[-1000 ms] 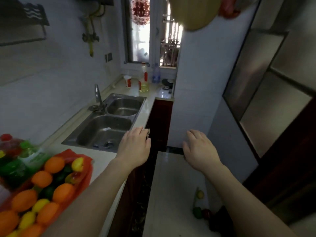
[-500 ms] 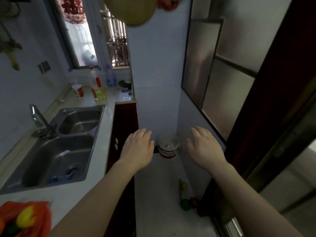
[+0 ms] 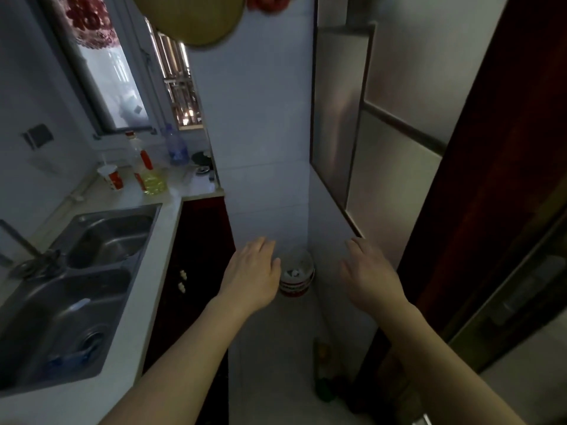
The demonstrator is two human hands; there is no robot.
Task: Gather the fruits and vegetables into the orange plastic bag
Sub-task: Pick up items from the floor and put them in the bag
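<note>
Two bare forearms reach up from the bottom of the frame in a narrow, dim kitchen. Low and right of centre, a few small dark-green and reddish items (image 3: pixel 323 391) lie on the pale floor (image 3: pixel 276 363), tucked against the foot of the wall. They are probably stray produce waiting to be collected, though the light is too poor to name them.

At mid-frame the left hand (image 3: pixel 250 273) and right hand (image 3: pixel 369 271) hover palms down, well apart, with fingers (image 3: pixel 260 246) loosely extended and holding nothing. The pose suggests a person between pickups, scanning for the next piece. Between and just beyond the hands, a small red-and-white pail (image 3: pixel 296 279) stands on the floor in the corner where the walls meet.

The orange plastic bag is nowhere in the frame, so anything gathered here would likely have to be carried to it.

Along the left side, a steel double sink (image 3: pixel 61 317) is set into the pale bench (image 3: pixel 165 240) above a dark red cabinet (image 3: pixel 196 256). At the bench's far end, in the centre left of the frame, stand a paper cup (image 3: pixel 111 177), a bottle of yellow oil (image 3: pixel 150 176) and a clear water bottle (image 3: pixel 176 148), kept handy beneath the window (image 3: pixel 104 72) in the upper left. A round yellowish object (image 3: pixel 190 19) hangs at the top edge.
</note>
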